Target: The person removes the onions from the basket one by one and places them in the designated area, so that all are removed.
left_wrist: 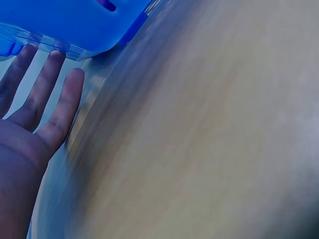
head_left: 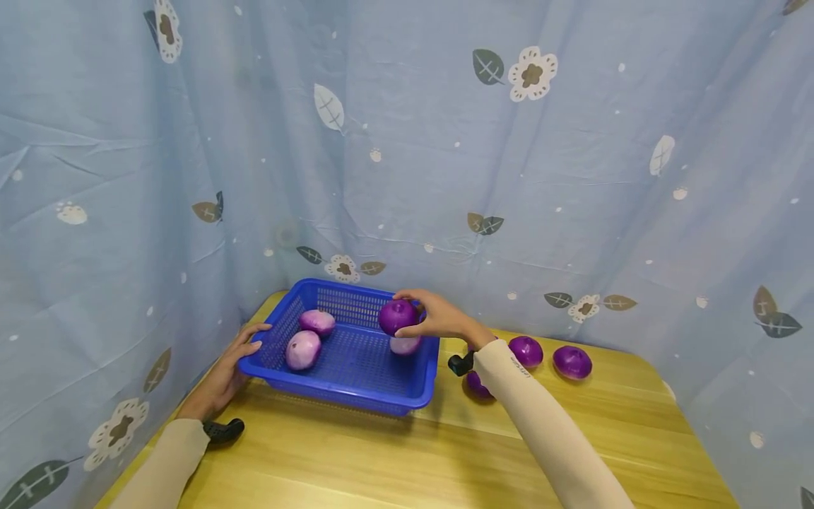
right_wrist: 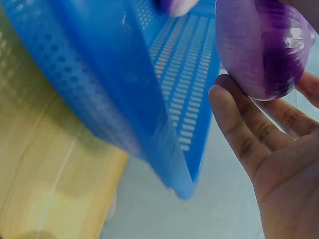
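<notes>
While the left hand [head_left: 234, 359] touches the left rim of the basket [head_left: 343, 391] in the head view, the right hand [head_left: 441, 316] grips an onion [head_left: 397, 318] over the basket's right end. The left wrist view shows straight fingers against the basket; the right wrist view shows fingers around the onion.

A small curtained-off corner is serving as a makeshift recording space. Pale blue curtains [head_left: 407, 184], printed with a flower-and-leaf pattern, are hanging close along the back and both sides of a wood-grain table [head_left: 356, 463]. Black wrist-worn devices [head_left: 224, 432] are suggesting the recording. The curtains are hiding the surroundings, leaving home, lab or workshop impossible to tell.
</notes>
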`<action>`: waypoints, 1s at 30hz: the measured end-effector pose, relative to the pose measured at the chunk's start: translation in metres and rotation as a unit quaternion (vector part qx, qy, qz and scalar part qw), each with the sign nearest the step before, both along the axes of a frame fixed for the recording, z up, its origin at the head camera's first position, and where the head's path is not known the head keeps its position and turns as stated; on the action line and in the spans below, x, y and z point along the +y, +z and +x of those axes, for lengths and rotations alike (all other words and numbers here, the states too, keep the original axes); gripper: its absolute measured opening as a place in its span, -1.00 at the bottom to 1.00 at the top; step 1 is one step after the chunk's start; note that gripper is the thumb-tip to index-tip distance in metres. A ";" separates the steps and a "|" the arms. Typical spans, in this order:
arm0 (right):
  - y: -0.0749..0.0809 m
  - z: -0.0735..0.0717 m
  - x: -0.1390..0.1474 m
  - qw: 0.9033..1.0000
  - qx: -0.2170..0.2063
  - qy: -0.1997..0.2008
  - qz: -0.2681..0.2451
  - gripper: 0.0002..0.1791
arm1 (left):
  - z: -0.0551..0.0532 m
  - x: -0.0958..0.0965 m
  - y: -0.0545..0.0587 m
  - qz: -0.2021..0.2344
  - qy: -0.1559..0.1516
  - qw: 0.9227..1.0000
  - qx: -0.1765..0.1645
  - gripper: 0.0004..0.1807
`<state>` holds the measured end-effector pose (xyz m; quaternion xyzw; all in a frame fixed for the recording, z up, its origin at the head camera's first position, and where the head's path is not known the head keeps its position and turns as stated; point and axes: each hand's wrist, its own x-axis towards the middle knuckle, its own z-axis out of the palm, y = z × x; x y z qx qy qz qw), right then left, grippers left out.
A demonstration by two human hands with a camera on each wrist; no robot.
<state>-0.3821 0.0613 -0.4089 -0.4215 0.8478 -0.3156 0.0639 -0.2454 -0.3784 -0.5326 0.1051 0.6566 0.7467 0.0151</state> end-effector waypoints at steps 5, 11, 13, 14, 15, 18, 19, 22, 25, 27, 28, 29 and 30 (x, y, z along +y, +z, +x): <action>0.003 0.003 0.019 1.000 -0.005 -0.010 -0.008 -0.13 | 0.001 0.001 -0.001 -0.001 0.000 1.000 -0.001 -0.52; 0.006 0.008 0.041 0.999 -0.020 -0.018 -0.025 -0.14 | 0.001 0.001 -0.002 -0.005 0.001 1.000 -0.002 -0.51; 0.007 0.009 0.049 0.999 -0.024 -0.021 -0.031 -0.15 | 0.001 0.001 -0.001 -0.004 0.004 1.000 -0.006 -0.51; 0.007 0.009 0.053 0.999 -0.026 -0.023 -0.033 -0.15 | 0.000 0.001 -0.001 -0.002 0.004 1.000 -0.007 -0.52; 0.007 0.010 0.057 0.999 -0.026 -0.024 -0.035 -0.15 | 0.000 0.001 -0.001 0.000 0.003 1.000 -0.008 -0.52; 0.007 0.011 0.069 0.998 -0.024 -0.028 -0.041 -0.18 | 0.000 0.001 -0.001 0.007 0.001 1.000 -0.010 -0.53; 0.010 0.016 0.071 0.998 -0.025 -0.029 -0.047 -0.19 | 0.000 0.001 -0.001 0.008 0.001 1.000 -0.011 -0.54; 0.009 0.017 0.082 0.998 -0.018 -0.037 -0.047 -0.19 | 0.001 0.000 0.000 0.007 0.000 1.000 -0.014 -0.53; 0.008 0.018 0.093 0.998 -0.012 -0.045 -0.046 -0.18 | 0.001 0.001 0.001 0.000 0.004 1.000 -0.018 -0.52; 0.003 0.014 0.101 0.998 -0.007 -0.050 -0.042 -0.17 | 0.001 0.001 0.001 -0.003 0.005 1.000 -0.019 -0.51; 0.003 0.015 0.104 0.998 -0.006 -0.051 -0.043 -0.17 | 0.001 0.002 0.001 -0.003 0.006 1.000 -0.019 -0.51; 0.002 0.015 0.108 0.998 -0.004 -0.054 -0.042 -0.16 | 0.001 0.002 0.002 -0.003 0.006 1.000 -0.020 -0.50; 0.002 0.016 0.111 0.998 -0.004 -0.056 -0.042 -0.17 | 0.001 0.002 0.002 -0.004 0.007 1.000 -0.020 -0.50</action>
